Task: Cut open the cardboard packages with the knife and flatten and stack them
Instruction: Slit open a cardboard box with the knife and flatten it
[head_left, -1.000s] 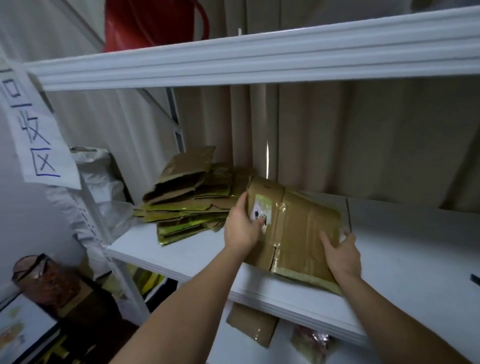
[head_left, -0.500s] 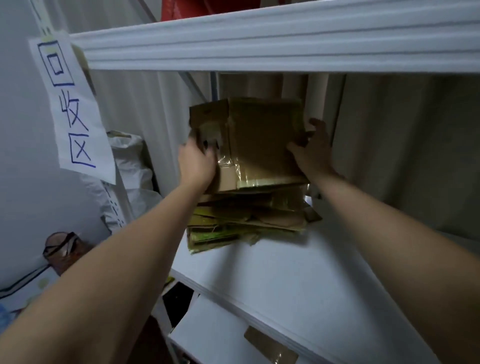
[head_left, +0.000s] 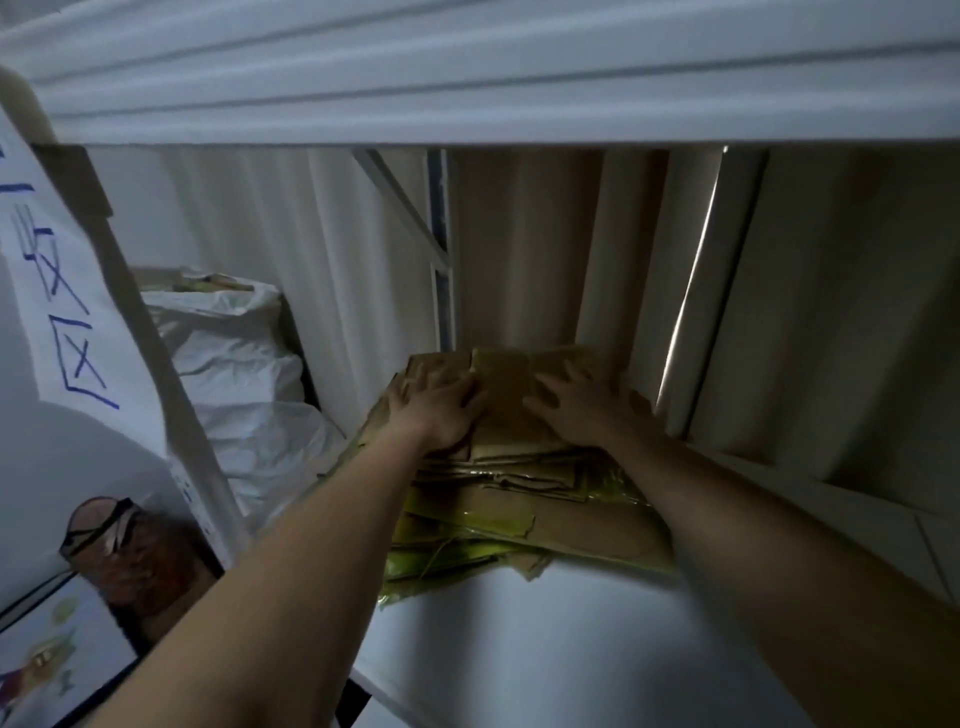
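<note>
From the head view, we see the flattened package (head_left: 501, 400), held up in the air half a second ago, now lying on top of the stack (head_left: 524, 499) at 12 o'clock on the white shelf (head_left: 519, 649). Our left hand (head_left: 441, 410) and right hand (head_left: 582, 410) press flat on it, fingers spread and gripping nothing. It is brown cardboard, creased, with glossy yellow-green tape showing in the layers beneath. A white bag (head_left: 234, 374) sits at 9 o'clock.

"区" on paper sign (head_left: 57, 291) (handwritten)
</note>
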